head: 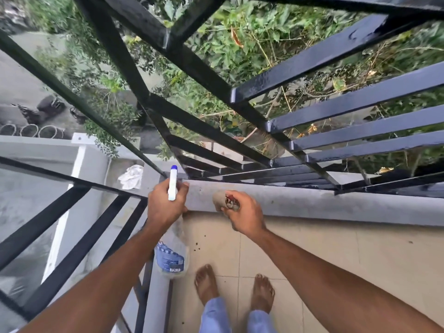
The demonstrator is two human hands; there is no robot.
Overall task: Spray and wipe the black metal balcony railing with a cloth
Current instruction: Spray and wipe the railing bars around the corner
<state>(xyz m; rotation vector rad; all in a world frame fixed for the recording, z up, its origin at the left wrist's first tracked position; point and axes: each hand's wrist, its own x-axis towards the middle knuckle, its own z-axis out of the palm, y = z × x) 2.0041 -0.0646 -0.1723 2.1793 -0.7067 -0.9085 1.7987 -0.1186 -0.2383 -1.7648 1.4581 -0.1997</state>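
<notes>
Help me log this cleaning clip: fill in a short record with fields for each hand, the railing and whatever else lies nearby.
left hand: grips the spray bottle at its neck, white-and-blue nozzle toward the railing
right hand: holds a bunched cloth over the concrete ledge, not on a bar
railing: black metal bars, glossy on the right
nearby: white rag outside the railing, by the corner; bare feet on the tiled floor
</notes>
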